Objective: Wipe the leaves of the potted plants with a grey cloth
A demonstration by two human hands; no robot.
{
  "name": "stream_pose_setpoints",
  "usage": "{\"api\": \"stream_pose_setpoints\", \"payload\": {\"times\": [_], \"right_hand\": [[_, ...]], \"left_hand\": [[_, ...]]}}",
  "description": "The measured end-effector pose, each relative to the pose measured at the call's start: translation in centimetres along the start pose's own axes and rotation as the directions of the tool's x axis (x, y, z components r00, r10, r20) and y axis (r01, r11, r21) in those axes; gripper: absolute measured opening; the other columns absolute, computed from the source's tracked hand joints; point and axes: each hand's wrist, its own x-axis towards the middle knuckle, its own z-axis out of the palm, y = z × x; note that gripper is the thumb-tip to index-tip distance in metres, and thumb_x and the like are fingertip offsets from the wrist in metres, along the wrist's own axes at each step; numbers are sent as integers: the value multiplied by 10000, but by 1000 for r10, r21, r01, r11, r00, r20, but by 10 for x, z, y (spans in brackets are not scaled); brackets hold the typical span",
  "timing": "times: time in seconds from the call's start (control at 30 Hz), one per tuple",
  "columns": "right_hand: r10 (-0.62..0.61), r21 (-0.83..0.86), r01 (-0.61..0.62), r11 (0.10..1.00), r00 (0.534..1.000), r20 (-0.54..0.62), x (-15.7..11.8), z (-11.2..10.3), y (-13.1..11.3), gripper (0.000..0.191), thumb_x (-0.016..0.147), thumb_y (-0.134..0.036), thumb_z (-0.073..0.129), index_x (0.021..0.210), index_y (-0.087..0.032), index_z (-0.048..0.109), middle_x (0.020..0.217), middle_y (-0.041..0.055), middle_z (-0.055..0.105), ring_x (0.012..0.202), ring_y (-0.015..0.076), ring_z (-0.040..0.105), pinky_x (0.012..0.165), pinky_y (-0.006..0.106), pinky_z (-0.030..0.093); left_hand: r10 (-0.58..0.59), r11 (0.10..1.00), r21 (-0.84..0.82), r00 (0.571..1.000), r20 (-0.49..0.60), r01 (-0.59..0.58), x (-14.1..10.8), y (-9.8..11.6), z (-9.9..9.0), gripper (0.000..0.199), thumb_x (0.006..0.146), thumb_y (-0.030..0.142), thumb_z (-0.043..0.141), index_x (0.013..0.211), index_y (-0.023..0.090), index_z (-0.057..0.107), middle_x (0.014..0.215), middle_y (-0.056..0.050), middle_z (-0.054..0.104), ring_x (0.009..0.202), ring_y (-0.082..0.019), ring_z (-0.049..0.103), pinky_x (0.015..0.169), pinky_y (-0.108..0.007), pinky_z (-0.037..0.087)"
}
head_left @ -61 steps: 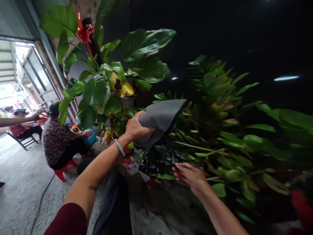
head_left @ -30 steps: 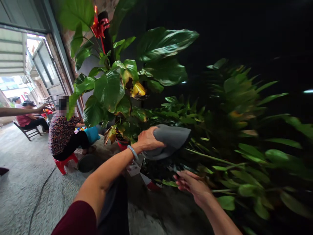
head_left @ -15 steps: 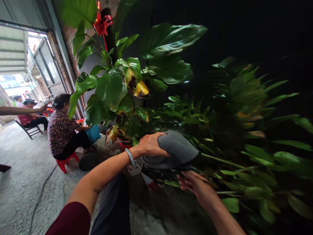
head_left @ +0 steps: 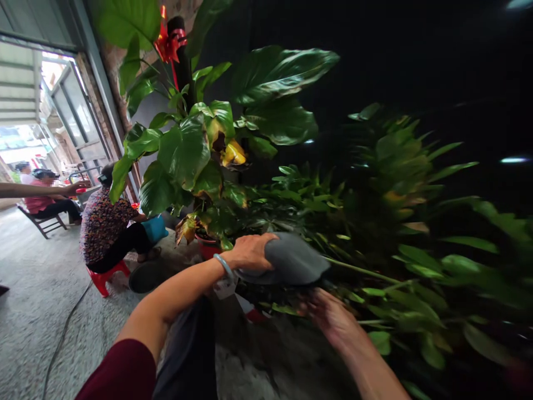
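A soft grey cap-like piece [head_left: 296, 260] is in front of me, low among the plants. My left hand [head_left: 252, 253], with a pale bangle at the wrist, grips its left side, thumb and fingers closed on the fabric. Just under its right lower edge is my right hand [head_left: 327, 314], its fingers bent and blurred; a dark part of the piece lies at the fingertips, and the grip there is hard to make out. Behind stands a large-leaved plant [head_left: 185, 150] in a red pot [head_left: 207, 247].
Leafy plants [head_left: 408, 266] fill the right side. At left, a person in a patterned shirt [head_left: 104, 222] sits on a red stool [head_left: 107, 275] beside a dark basin [head_left: 145, 278]. Another person's arm [head_left: 37, 190] reaches in from the left edge. A cable [head_left: 66, 328] crosses the floor.
The view has shifted slightly, so the plants sit further left. The grey piece appears a little lower, still in my left hand. The other person's outstretched hand has changed pose.
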Motion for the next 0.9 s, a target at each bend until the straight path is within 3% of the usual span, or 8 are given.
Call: {"api": "stream_pose_setpoints", "payload": {"times": [0.07, 0.2, 0.3, 0.5, 0.67, 0.77, 0.83, 0.9], "right_hand": [[9, -10, -9, 1000, 1000, -18, 0, -2, -1, 235, 609, -291, 778, 679, -242, 560, 571, 4, 677, 453, 190, 616, 440, 300, 518], [35, 20, -35, 999, 999, -5, -4, 1, -4, 296, 541, -274, 824, 688, -229, 571, 596, 8, 694, 443, 167, 607, 432, 281, 515], [-3, 14, 3, 1000, 1000, 17, -7, 7, -7, 337, 506, -290, 856, 687, -226, 578, 576, -12, 661, 445, 153, 602, 444, 271, 520], [-44, 60, 36, 998, 991, 127, -10, 11, -5, 355, 473, -304, 885, 637, -206, 586, 544, -36, 605, 455, 130, 583, 445, 239, 495], [25, 100, -32, 994, 997, 75, -11, 13, -4, 311, 518, -275, 865, 670, -202, 604, 602, -6, 687, 459, 131, 595, 445, 244, 517], [27, 136, -32, 990, 999, 39, -14, 17, -7, 242, 578, -256, 816, 672, -203, 599, 602, -2, 694, 455, 133, 596, 439, 247, 525], [32, 136, -34, 990, 999, 22, -17, 18, -9, 196, 609, -247, 776, 661, -205, 592, 579, -8, 677, 441, 133, 592, 425, 245, 517], [49, 103, -48, 993, 999, 0, -19, 16, -10, 177, 623, -233, 743, 635, -211, 568, 530, -20, 639, 418, 138, 584, 406, 242, 501]], "left_hand": [[-4, 1000, -31, 1000, 4, 4, -6, -3, -6, 834, 662, 374, 823, 1436, 348, 516, 1304, -10, 701, 1244, -302, 635, 1073, -426, 482], [-19, 986, -165, 971, -239, -22, -1, 6, -30, 806, 678, 368, 817, 1429, 291, 534, 1336, -34, 694, 1209, -288, 655, 1059, -395, 494], [-50, 977, -211, 931, -361, -29, 5, 10, -29, 812, 687, 326, 815, 1442, 276, 522, 1361, -50, 683, 1215, -297, 654, 1053, -387, 494], [-94, 989, -124, 988, -122, 79, -10, -13, -4, 820, 645, 336, 835, 1412, 329, 548, 1361, -36, 690, 1239, -313, 641, 1074, -423, 478], [-65, 990, -138, 964, -259, 30, 1, -9, -23, 826, 681, 361, 800, 1448, 314, 496, 1399, -32, 660, 1253, -276, 628, 1084, -389, 473], [-55, 993, -119, 951, -304, 20, 7, -3, -14, 806, 715, 364, 773, 1460, 334, 468, 1418, -25, 640, 1264, -268, 619, 1095, -382, 463], [-44, 998, -56, 978, -204, 33, 0, -6, 2, 815, 715, 356, 771, 1470, 308, 468, 1393, -56, 651, 1250, -291, 627, 1087, -410, 471], [-24, 1000, 9, 999, -37, 24, -13, -14, 15, 820, 687, 333, 786, 1454, 279, 501, 1331, -78, 682, 1215, -317, 646, 1058, -438, 494]]}}
